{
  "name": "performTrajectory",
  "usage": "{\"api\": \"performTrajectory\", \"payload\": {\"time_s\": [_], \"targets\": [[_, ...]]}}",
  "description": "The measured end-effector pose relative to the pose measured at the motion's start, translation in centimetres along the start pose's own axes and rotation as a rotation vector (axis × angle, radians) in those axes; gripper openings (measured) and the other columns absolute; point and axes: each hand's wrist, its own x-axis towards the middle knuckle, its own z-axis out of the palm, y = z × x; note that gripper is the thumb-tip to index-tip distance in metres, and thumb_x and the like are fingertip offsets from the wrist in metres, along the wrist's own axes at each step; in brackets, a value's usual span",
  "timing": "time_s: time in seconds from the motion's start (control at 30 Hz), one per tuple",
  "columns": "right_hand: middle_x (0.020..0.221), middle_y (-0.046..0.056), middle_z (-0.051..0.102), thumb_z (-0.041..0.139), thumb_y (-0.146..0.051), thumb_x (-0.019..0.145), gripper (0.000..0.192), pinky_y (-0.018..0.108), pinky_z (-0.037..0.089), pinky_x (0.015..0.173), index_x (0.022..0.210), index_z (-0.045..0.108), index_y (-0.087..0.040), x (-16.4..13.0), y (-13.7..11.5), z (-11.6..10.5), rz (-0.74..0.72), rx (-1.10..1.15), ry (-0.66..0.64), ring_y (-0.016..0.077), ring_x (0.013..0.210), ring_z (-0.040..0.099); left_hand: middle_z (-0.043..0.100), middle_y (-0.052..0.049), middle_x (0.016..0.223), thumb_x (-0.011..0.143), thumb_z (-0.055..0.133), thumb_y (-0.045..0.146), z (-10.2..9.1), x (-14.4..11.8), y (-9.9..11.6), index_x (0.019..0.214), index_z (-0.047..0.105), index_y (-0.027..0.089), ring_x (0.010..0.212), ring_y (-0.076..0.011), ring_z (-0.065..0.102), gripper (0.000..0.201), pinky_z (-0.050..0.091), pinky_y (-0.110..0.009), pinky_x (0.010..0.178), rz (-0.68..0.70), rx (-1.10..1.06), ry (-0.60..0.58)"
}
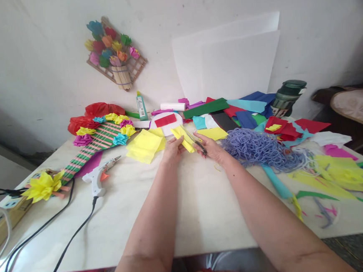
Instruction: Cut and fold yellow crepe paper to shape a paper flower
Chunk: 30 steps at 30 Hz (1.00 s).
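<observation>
Above the white table, the left hand pinches a folded yellow paper. The right hand grips scissors touching it, beside purple cord.

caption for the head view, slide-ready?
Left hand holds folded yellow tissue paper while right hand works small scissors beside tangled purple cord.

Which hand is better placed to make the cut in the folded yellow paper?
Right: the right hand already holds scissors against the folded yellow paper, which the left hand grips.
</observation>
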Motion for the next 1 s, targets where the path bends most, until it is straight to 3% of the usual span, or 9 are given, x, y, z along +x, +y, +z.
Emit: {"api": "performTrajectory", "payload": {"time_s": [0.43,1.0], "targets": [[0.048,-0.007,0.045,0.059,-0.029,0.072,0.069,0.018,0.033,0.035,0.133,0.026,-0.018,-0.5,-1.0,0.3,0.083,0.056,0.013,0.0074,0.039,0.04,0.067,-0.008,0.073,0.068,0.062,0.017,-0.1,0.0,0.1,0.079,0.061,0.01,0.068,-0.0175,0.064,0.013,0.052,-0.032,0.068,-0.009,0.016,-0.021],[0.047,-0.008,0.044,0.062,-0.035,0.069,0.075,0.018,0.031,0.033,0.133,0.028,-0.014,0.1,0.0,0.1,-0.001,-0.002,0.018,0.0062,0.037,0.036,0.067,-0.009,0.075,0.068,0.062,0.019,-0.1,0.0,0.0,0.081,0.061,0.01,0.072,-0.0177,0.064,0.015,0.052,-0.03,0.067,-0.013,0.029,-0.052]]}}
